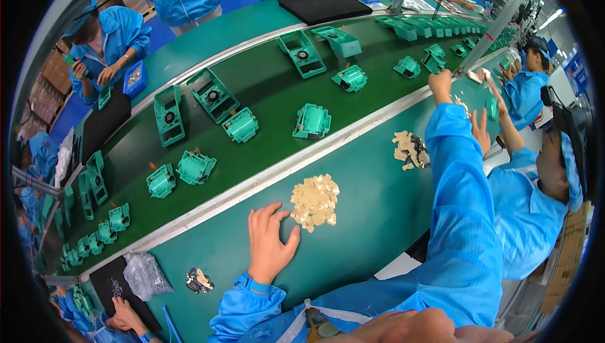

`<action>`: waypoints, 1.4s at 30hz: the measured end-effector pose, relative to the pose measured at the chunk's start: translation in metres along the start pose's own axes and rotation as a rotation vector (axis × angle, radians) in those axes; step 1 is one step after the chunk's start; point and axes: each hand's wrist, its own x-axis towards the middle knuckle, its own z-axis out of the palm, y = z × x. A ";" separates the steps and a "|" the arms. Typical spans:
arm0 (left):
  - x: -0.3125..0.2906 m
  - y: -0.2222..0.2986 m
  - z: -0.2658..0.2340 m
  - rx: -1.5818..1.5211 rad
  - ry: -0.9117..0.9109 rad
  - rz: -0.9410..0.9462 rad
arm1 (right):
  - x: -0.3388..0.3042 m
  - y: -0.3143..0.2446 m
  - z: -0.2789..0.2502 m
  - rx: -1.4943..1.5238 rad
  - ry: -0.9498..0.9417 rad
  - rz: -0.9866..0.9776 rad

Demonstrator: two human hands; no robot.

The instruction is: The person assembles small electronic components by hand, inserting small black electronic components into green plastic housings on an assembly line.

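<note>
My left hand (271, 242) rests on the green bench with its fingers spread and holds nothing. Its fingertips lie beside a pile of small tan flat pieces (315, 201). My right hand (440, 86) reaches far forward to the belt's near edge, fingers closed at the lower edge of a green plastic housing (433, 57), which sits tilted. The fingertips are partly hidden there. A second green housing (407, 67) lies just left of it on the belt. Below my right forearm is a smaller heap of tan and black pieces (409, 151).
A green conveyor belt (265, 97) carries several green housings and trays with round black parts. A metal rail (239, 195) divides it from my bench. A co-worker's hand (482, 132) is close to my right forearm. At lower left are a plastic bag (146, 277) and another person's hand (128, 316).
</note>
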 end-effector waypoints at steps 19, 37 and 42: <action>0.016 0.018 0.005 0.035 -0.070 -0.147 | 0.074 0.051 0.068 0.067 0.117 0.059; 0.007 -0.010 0.005 -0.262 0.480 -0.146 | -0.315 -0.209 -0.125 0.937 -1.077 -0.816; -0.035 -0.020 -0.036 -0.528 0.716 -0.300 | -0.410 -0.202 -0.171 0.769 -1.338 -1.131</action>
